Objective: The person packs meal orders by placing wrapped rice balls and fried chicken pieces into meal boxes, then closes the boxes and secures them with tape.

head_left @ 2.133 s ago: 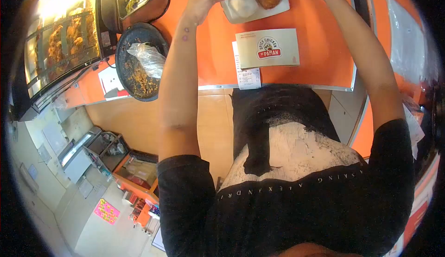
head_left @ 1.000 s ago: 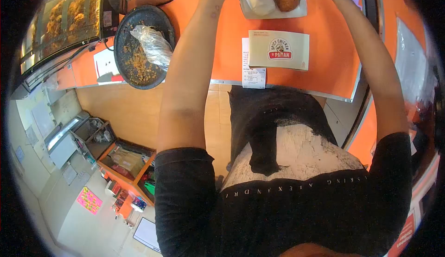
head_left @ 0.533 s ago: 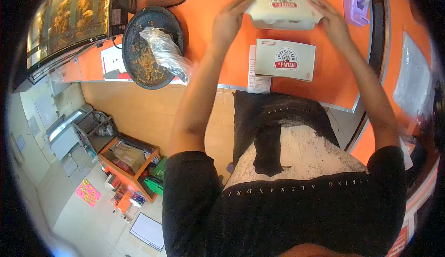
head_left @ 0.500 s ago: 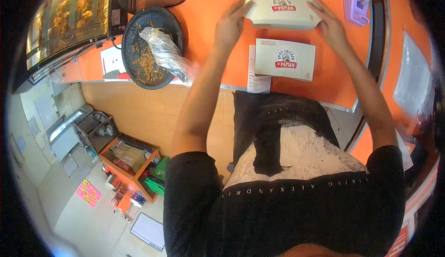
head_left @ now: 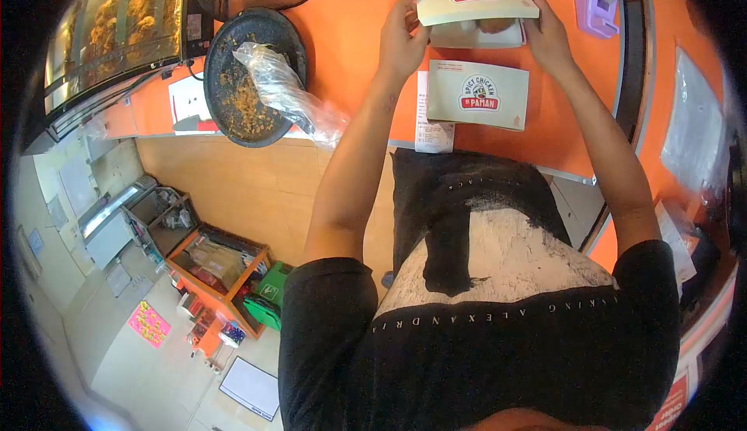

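At the far part of the orange counter, a cardboard takeaway box (head_left: 467, 11) with a chicken logo has its front lid edge raised. Through the gap shows a brownish piece of food (head_left: 495, 25). My left hand (head_left: 403, 36) grips the box at its left end, fingers bent around the corner. At the right end, my right hand (head_left: 547, 33) is closed on the lid's corner. Just nearer to me lies a second, shut takeaway box (head_left: 478, 95) with the same logo. A printed paper slip (head_left: 433, 137) is partly under that second box.
Left of my arm, a dark round pan (head_left: 226, 65) holds brown crumbs and a clear plastic bag (head_left: 276, 85) that hangs over the counter edge. A lit display case (head_left: 117, 30) stands at far left. A purple tape dispenser (head_left: 594, 3) sits at right.
The far box was shut half a second ago; its front lid edge is now lifted, showing the inside. My left hand has shifted slightly right and down. The nearer box stays in place.
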The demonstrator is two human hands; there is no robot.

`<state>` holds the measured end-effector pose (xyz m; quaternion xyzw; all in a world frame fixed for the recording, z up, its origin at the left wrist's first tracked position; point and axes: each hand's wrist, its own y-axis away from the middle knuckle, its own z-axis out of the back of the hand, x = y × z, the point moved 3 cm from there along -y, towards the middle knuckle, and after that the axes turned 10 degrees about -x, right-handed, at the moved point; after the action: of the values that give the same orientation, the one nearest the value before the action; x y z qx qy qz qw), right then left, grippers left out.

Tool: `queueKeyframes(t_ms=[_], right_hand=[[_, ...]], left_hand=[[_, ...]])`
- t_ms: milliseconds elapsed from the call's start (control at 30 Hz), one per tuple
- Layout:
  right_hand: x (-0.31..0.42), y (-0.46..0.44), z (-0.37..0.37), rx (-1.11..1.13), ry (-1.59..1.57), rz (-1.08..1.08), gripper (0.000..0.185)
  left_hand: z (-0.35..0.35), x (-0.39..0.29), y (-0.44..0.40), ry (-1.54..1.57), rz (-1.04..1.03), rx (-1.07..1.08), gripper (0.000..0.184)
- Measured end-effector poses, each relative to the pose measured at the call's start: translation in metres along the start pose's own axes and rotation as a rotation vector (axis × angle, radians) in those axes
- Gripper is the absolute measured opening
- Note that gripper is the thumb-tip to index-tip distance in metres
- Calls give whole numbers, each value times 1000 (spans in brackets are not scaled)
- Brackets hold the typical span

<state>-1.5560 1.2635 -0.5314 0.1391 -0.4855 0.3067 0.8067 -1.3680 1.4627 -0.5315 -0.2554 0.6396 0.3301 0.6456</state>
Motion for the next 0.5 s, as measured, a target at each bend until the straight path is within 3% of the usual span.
queueKeyframes(t_ms=[67, 300, 367, 500], right_hand=[[2, -2, 0, -14, 14, 10, 42], [-8, 1, -3, 1, 121, 47, 46], [-4, 4, -2, -10, 113, 84, 49], [-6, 5, -1, -48, 131, 193, 49]], left_hand=[[2, 2, -3, -116, -82, -15, 44], [-4, -2, -7, -29, -32, -25, 40], [-4, 10, -13, -100, -151, -65, 35], [-7, -7, -11, -77, -25, -74, 36]])
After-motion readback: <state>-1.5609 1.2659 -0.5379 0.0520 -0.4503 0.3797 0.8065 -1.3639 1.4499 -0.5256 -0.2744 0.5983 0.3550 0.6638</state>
